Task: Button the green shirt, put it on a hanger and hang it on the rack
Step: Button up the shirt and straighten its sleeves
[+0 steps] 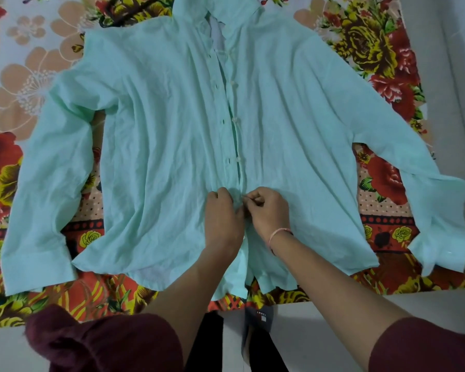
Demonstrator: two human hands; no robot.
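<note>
The pale green shirt (156, 135) lies flat, front up, on a flowered bedsheet, collar far from me and sleeves spread to both sides. Its front placket (235, 122) runs down the middle, with small white buttons beside their holes and the upper part lying apart. My left hand (222, 218) pinches the left edge of the placket low on the shirt. My right hand (269, 208) pinches the right edge against it, fingertips touching at a button I cannot see clearly. A dark hanger (118, 18) shows partly beyond the shirt's left shoulder.
The flowered bedsheet (24, 84) covers the bed under the shirt. Its near edge ends just below the shirt hem, with pale floor (320, 318) beyond. The bed's right edge lies near a white wall (457, 76). No rack is in view.
</note>
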